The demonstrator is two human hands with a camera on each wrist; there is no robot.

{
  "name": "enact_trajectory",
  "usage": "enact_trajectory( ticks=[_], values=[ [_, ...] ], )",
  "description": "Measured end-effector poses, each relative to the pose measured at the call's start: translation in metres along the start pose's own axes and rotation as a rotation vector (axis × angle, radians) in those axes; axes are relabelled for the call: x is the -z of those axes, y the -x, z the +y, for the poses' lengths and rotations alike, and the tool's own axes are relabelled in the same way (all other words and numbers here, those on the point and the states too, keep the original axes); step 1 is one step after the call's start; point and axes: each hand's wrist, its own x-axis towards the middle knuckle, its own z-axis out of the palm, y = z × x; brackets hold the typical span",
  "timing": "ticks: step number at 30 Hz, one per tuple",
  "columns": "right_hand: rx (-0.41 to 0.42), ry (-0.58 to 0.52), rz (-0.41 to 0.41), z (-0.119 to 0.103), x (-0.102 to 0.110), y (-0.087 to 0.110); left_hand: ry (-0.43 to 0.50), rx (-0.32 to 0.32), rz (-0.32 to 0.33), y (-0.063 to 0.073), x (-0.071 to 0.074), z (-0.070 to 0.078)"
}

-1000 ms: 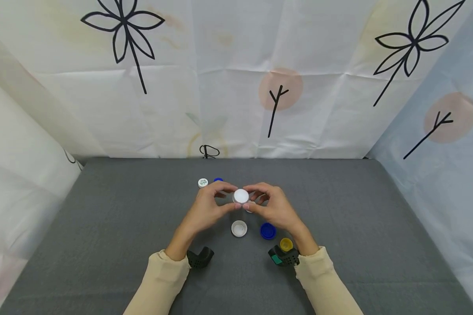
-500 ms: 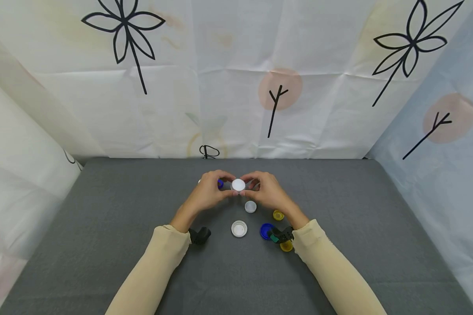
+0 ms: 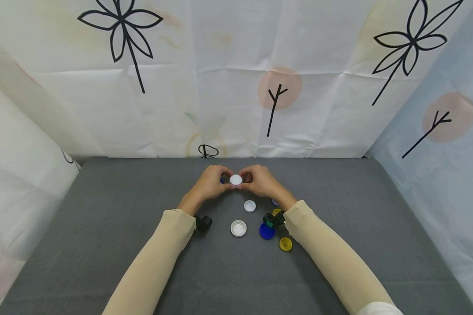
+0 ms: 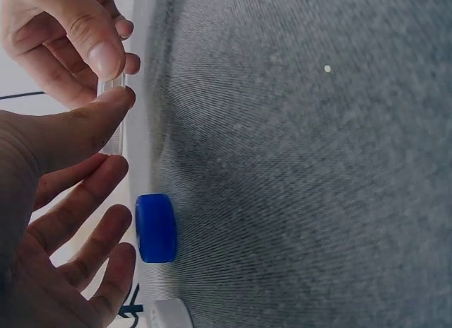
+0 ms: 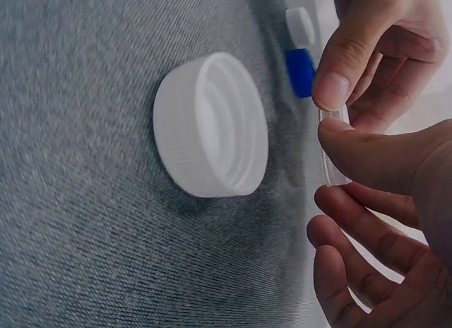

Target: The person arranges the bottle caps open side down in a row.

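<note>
Both hands pinch one round white bottle cap (image 3: 235, 180) between them, toward the far part of the table. My left hand (image 3: 210, 182) holds its left edge and my right hand (image 3: 259, 181) its right edge, thumbs nearest me. Seen edge-on in the left wrist view, the cap (image 4: 113, 133) has a thin, translucent side; its ribbed rim (image 5: 333, 162) shows in the right wrist view. It is off the cloth. A blue cap (image 4: 156, 227) stands beyond my left hand, mostly hidden in the head view, with a white cap (image 4: 168, 314) beside it.
Nearer me on the grey cloth (image 3: 142, 210) lie a small white cap (image 3: 250, 206), a larger white cap (image 3: 238, 228), a blue cap (image 3: 266, 231) and a yellow cap (image 3: 285, 244). My right wrist partly covers another yellow cap (image 3: 276, 212) and a pale bluish one (image 3: 275, 202).
Both hands have moved away from me and slightly left with the white bottle cap between them. The small white cap, earlier partly covered by the right hand, now shows fully.
</note>
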Motion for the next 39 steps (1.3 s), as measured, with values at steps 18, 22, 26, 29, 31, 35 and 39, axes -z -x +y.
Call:
enact_trajectory(
  ticks=[18, 22, 26, 29, 31, 35, 39],
  values=[
    [-0.005, 0.075, -0.026, 0.004, -0.007, -0.012, -0.143, 0.051, 0.013, -0.001, -0.008, -0.006],
    [-0.001, 0.067, -0.025, 0.005, -0.008, -0.013, -0.141, 0.061, 0.016, -0.001, -0.008, -0.005],
    [-0.006, 0.078, -0.017, 0.005, -0.008, -0.011, -0.134, 0.058, 0.026, 0.001, -0.008, -0.005],
    [-0.021, 0.078, -0.002, 0.002, -0.007, -0.007, -0.121, 0.061, 0.045, 0.005, -0.006, -0.004],
    [-0.031, 0.071, 0.013, 0.0, -0.005, -0.002, -0.109, 0.057, 0.063, 0.008, -0.003, -0.003],
    [-0.019, 0.049, 0.047, -0.006, -0.002, 0.01, -0.075, 0.028, 0.096, 0.017, 0.0, 0.001],
    [0.014, -0.013, 0.069, -0.01, -0.001, 0.026, -0.02, -0.017, 0.134, 0.027, 0.002, 0.005]
  ],
)
